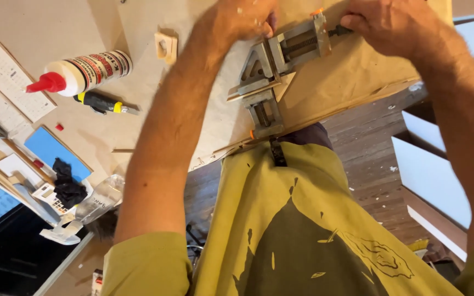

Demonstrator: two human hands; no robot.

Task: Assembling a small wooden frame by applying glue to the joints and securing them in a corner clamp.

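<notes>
A grey metal corner clamp [270,74] lies on the brown workbench [138,126] near its edge, with thin wood strips [281,90] caught in its jaws. My left hand [242,19] rests on the clamp's far left side, fingers curled against the jaw and the wood there. My right hand [385,22] pinches the dark screw handle [338,30] at the end of the clamp's upper arm. The clamp's second screw arm [264,112] points toward my yellow-green shirt.
On the bench to the left lie a glue bottle with a red tip [83,71], a black and yellow tool [102,102], a small wood block [165,46], a blue pad [56,151] and a black rag [67,183]. White boards [429,164] lean on the wooden floor at right.
</notes>
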